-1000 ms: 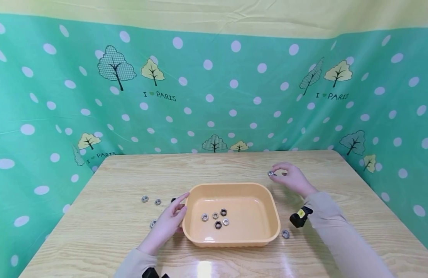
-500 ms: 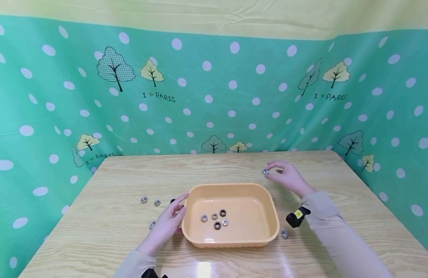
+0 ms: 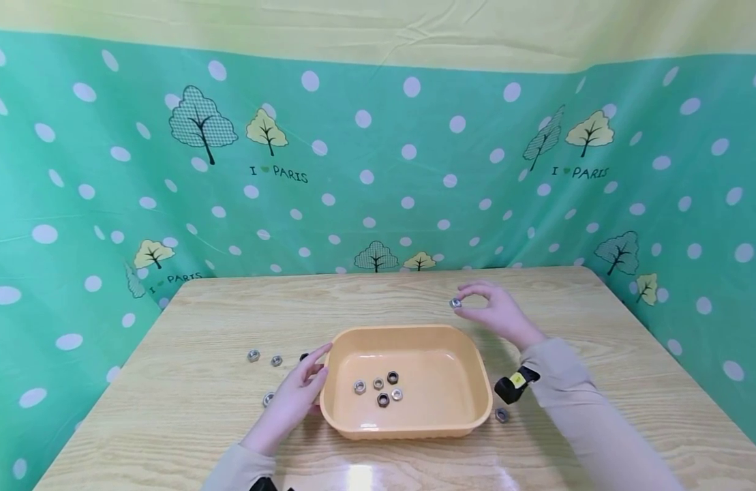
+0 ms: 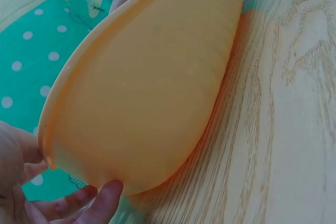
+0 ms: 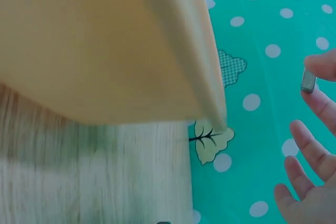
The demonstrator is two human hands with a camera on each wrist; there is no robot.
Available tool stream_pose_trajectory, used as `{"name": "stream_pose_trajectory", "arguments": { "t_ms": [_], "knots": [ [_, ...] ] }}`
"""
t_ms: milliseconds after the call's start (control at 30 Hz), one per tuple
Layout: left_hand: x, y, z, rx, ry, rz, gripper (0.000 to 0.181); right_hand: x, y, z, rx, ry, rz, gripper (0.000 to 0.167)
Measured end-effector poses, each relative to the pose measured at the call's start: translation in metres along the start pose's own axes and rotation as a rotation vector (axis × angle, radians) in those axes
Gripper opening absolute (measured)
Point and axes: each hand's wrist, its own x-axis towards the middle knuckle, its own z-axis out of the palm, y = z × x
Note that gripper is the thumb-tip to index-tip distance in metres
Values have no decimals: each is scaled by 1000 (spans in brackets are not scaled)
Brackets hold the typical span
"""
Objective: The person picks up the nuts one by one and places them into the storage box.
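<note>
Pinching nut (image 3: 455, 303) in right grip (image 3: 497, 315), near tray (image 3: 408, 434)'s far right corner.
Head: holding tray's left end with left grip (image 3: 294, 394); with five more nuts (image 3: 383, 400) inside tray, others (image 3: 253, 355) on bench (image 3: 200, 423) beside both ends. Left wrist: touching tray's rim and outer wall. Right wrist: clamped on nut, thumb to fingertip, apart from tray.

Peach tray (image 3: 448, 402); silver nuts (image 3: 455, 303), black nuts (image 3: 383, 400); green white-dotted curtain (image 3: 328, 232); beige sleeves (image 3: 598, 416).
</note>
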Motion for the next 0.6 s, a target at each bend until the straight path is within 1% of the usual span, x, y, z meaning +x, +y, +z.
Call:
{"name": "stream_pose_trajectory", "arguments": {
  "t_ms": [67,333,600],
  "knots": [
    [0,0,0,2,-1,2,47,1,-3,1,4,-4,-11,25],
    [1,-3,0,-25,-6,12,47,4,-15,6,86,-17,-67,22],
    [1,-3,0,-18,-6,6,47,6,-27,6,94,-35,-86,21]
  ]
}}
